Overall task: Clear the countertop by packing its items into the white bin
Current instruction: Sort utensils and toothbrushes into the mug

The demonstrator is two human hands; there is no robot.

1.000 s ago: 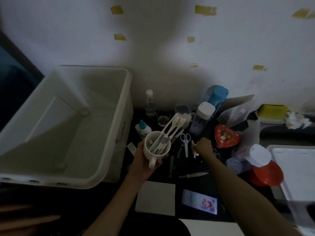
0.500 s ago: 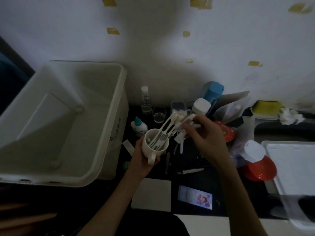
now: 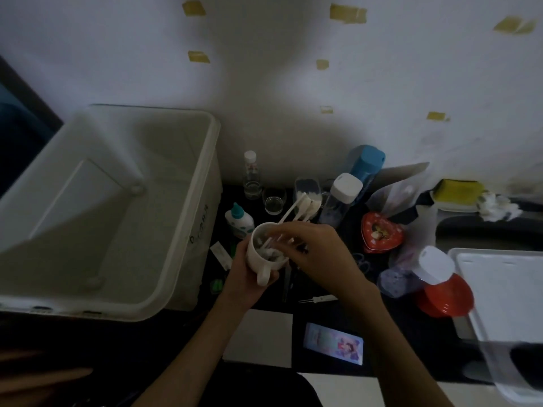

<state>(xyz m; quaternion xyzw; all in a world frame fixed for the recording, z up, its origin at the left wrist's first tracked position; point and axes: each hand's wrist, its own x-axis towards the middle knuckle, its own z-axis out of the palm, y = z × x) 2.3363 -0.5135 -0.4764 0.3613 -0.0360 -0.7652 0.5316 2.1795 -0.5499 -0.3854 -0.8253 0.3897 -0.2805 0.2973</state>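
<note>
The left hand (image 3: 246,274) grips the white ceramic mug (image 3: 266,254) just right of the large white plastic bin (image 3: 188,230), above the dark counter (image 3: 346,312). The right hand (image 3: 317,254) pinches pale utensil handles (image 3: 296,210) at its mouth. Seat them deep, so nothing tips out when the mug is carried left.

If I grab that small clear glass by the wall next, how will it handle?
The glass looks short and wide, so probably steady, though likely to roll if knocked over. It seems thin and clear: likely fragile and smooth to grip. The bottle and tub stand close by, so a wide grasp may bump them.
</note>
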